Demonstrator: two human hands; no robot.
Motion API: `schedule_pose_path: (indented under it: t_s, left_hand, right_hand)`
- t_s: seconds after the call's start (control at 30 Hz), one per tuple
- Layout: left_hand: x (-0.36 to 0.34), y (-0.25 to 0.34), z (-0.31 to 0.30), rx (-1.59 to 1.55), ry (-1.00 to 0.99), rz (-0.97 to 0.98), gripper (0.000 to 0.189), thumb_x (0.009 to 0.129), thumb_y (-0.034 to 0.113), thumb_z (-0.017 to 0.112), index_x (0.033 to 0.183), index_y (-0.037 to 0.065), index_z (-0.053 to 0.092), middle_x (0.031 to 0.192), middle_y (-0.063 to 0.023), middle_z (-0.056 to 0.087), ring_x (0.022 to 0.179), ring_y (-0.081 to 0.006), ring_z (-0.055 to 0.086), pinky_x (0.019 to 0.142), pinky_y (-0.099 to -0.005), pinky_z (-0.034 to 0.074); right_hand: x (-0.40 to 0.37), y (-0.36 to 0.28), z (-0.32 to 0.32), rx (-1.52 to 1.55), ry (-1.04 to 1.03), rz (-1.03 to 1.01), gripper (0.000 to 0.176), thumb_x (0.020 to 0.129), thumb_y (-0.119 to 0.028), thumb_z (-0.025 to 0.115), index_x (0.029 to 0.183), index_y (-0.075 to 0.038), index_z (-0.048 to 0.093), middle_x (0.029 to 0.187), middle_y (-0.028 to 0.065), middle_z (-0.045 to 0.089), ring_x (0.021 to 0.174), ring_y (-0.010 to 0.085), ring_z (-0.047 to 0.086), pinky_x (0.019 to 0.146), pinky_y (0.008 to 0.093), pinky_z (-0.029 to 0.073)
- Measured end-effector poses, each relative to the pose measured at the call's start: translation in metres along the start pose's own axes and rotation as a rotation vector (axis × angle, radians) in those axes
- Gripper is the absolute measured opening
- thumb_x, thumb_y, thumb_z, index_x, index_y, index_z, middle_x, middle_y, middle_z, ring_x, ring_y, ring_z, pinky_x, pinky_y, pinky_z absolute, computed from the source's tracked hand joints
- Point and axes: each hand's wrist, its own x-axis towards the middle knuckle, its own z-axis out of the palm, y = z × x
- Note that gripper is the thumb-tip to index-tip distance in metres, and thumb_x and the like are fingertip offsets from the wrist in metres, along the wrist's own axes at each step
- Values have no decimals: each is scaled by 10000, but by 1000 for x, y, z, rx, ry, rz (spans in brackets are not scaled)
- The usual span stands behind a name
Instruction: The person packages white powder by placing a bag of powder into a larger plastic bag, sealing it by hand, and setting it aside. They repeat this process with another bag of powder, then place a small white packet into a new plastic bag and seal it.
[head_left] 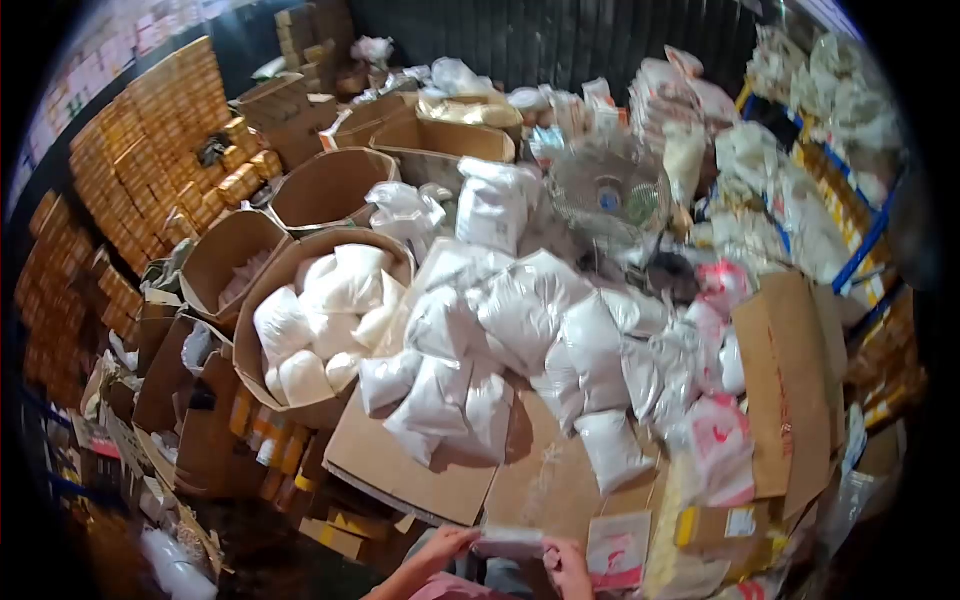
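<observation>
At the bottom centre, my left hand (pixel 446 545) and my right hand (pixel 568 570) hold a small flat whitish plastic bag (pixel 508 544) between them, one at each end. The fingers of both are pinched on its edges; any print on it is too blurred to make out. Just beyond lies a flattened cardboard sheet (pixel 540 480), with a filled white bag (pixel 612 450) on its right part. A flat bag with pink print (pixel 617 548) lies to the right of my right hand. Several more plump white bags (pixel 430 405) are heaped farther back on the cardboard.
An open carton (pixel 245 350) full of white bags stands left of the heap. Behind are more open cartons (pixel 330 185) and a wire basket (pixel 610 190). Stacked orange boxes (pixel 160 140) line the left; blue-framed shelving (pixel 868 245) is at right. A cardboard panel (pixel 785 390) leans nearby.
</observation>
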Motion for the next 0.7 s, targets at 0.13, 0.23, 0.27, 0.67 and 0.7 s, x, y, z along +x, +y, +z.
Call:
schedule_pose_path:
  t_s: [0.13,0.23,0.27,0.67,0.7]
  left_hand:
    - [31,-94,-77,-169,-1,-17,146,882,136,534,914,58,654,741,-31,583,595,-153,545,586,-338,514]
    - [-35,-70,-97,-470,239,-8,242,923,181,493,812,42,657,578,-61,544,510,-156,503,543,-350,471]
    - [-50,-56,-119,-534,214,-44,263,920,222,544,723,62,613,551,-9,490,466,-110,430,468,-288,358]
    - [-225,223,-418,-469,499,773,498,945,412,516,1354,158,390,1306,-127,519,1033,-245,602,811,-399,559]
    - [-196,189,-449,-426,457,690,394,943,380,523,1245,131,482,1179,-97,592,954,-227,626,750,-367,565]
  right_hand:
    - [48,68,-22,-56,-84,316,64,848,-100,612,793,-74,593,620,-32,510,487,60,450,408,210,344]
    - [68,84,78,-263,-140,305,96,795,-26,619,710,-44,578,548,-17,462,412,65,391,367,222,271]
    - [76,75,123,-346,-214,302,99,781,-10,620,690,-24,583,542,5,468,409,82,401,372,240,280]
    - [108,48,635,-780,-1078,-92,405,910,-290,611,1242,-75,525,1047,103,635,907,177,633,728,324,537]
    - [169,83,614,-844,-1111,-207,374,919,-305,595,1217,-83,553,1011,87,650,890,153,635,690,291,513]
